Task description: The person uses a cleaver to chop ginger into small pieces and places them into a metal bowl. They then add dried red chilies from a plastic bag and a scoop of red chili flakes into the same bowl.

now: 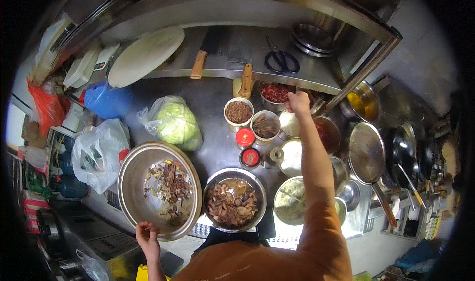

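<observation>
My right hand (298, 102) reaches far forward, fingers curled at the right rim of a metal bowl of dried red chilies (274, 91). Whether it grips the rim or some chilies is hidden. At the front edge of a large metal basin (126, 192), my left hand (147, 234) is loosely curled, with nothing visible in it. Mixed dry spices (172, 184) lie scattered on the basin's bottom. Beside it stands a steel bowl holding cut brown pieces (232, 206) in liquid. Tubs of brown peppercorn-like grains (238, 112) and bark strips (265, 125) stand near the chilies.
A bagged cabbage (176, 123) and a white plastic bag (100, 155) lie left. Cleavers (200, 62) and black-handled scissors (281, 60) rest on the shelf, whose metal post (363, 67) slants beside my right arm. Lidded containers (293, 158) and a pan (366, 153) stand right.
</observation>
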